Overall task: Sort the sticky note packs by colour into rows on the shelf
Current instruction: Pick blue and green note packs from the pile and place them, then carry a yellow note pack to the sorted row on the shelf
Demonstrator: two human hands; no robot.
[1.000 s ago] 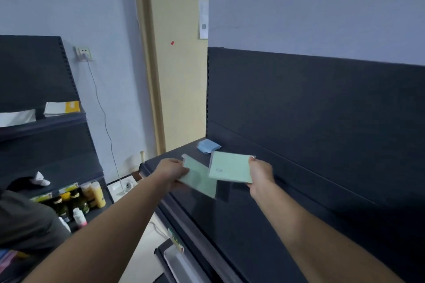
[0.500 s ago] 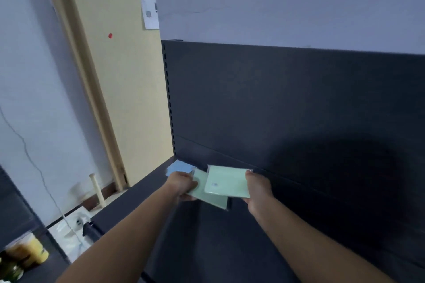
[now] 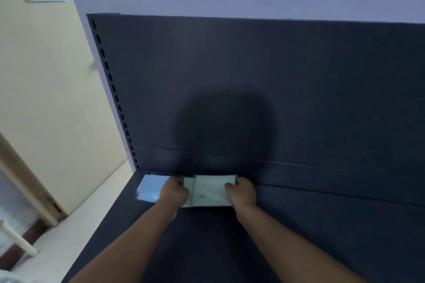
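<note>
Low in the view, the dark shelf runs off toward twelve o'clock, and the person reaches along it to its back edge. The left hand curls its fingers over the left edge of the lower green pack. The right hand pinches the right edge of the upper green pack, which lies over the lower one and covers most of it.

A second ago the two packs were held apart and fanned in the air above the shelf's front. Since then the hands have carried them deep and low and drawn them into a nearly squared stack. Whether the stack already rests on the shelf is hard to tell through the blur.

At nine o'clock of the left hand, just beside it, lies the blue pack. Beyond, at twelve o'clock, rises the back panel.

I judge that green is being set down as its own group next to blue. The sort looks to be at an early stage, and for these two packs only the release is left.
</note>
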